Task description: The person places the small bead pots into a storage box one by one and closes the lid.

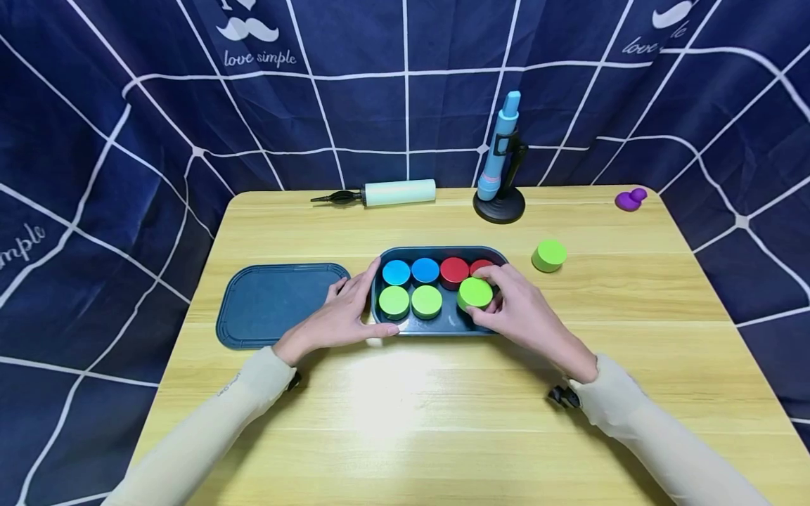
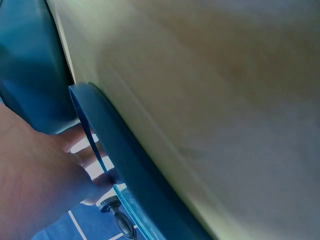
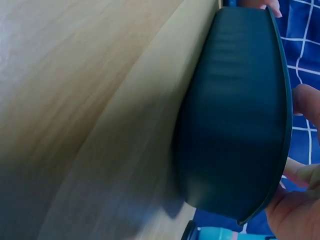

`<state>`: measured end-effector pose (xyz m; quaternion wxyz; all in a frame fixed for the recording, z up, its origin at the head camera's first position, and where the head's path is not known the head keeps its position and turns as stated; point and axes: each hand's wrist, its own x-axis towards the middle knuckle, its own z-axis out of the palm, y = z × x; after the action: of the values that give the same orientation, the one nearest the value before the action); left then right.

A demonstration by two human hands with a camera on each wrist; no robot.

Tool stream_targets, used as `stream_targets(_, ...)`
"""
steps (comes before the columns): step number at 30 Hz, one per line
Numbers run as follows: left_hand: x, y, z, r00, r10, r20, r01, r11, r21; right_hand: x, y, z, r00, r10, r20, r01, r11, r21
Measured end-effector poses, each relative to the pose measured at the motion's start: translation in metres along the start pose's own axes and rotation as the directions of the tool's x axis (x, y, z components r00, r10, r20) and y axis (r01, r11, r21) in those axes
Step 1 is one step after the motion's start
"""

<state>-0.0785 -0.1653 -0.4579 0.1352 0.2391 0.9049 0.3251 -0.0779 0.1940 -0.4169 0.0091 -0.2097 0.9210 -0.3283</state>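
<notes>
A dark blue box (image 1: 443, 329) holds several round pieces in two rows. The back row has two blue discs (image 1: 425, 271) and two red discs (image 1: 454, 273), the rightmost partly hidden by my right hand. In front stand two green discs (image 1: 427, 302). My right hand (image 1: 522, 313) pinches another green disc (image 1: 474, 294) between thumb and fingers, over the box's front right part. My left hand (image 1: 344, 309) touches the box's left end, fingers spread, thumb along the front rim. In the right wrist view, the box's side wall (image 3: 235, 115) hides the pinched disc.
The box's dark blue lid (image 1: 278, 306) lies left on the wooden table (image 1: 405, 422). A loose green disc (image 1: 549, 256) stands at the right. Behind are a white hand pump (image 1: 399, 193), a light blue cylinder on a black stand (image 1: 498, 154) and a purple knob (image 1: 631, 199).
</notes>
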Motion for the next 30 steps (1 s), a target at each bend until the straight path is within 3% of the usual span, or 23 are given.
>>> stream_targets(20, 0.000, 0.001, -0.001, 1.000, -0.006, -0.001, 0.006, 1.000, 0.002, 0.009, -0.006, 0.015, 0.998, -0.008, 0.069, 0.017, 0.992, -0.126)
stream_targets(30, -0.001, 0.002, -0.001, 1.000, -0.007, -0.001, 0.007, 1.000, -0.003, 0.016, -0.007, 0.017, 0.995, 0.001, 0.097, 0.010, 0.993, -0.118)
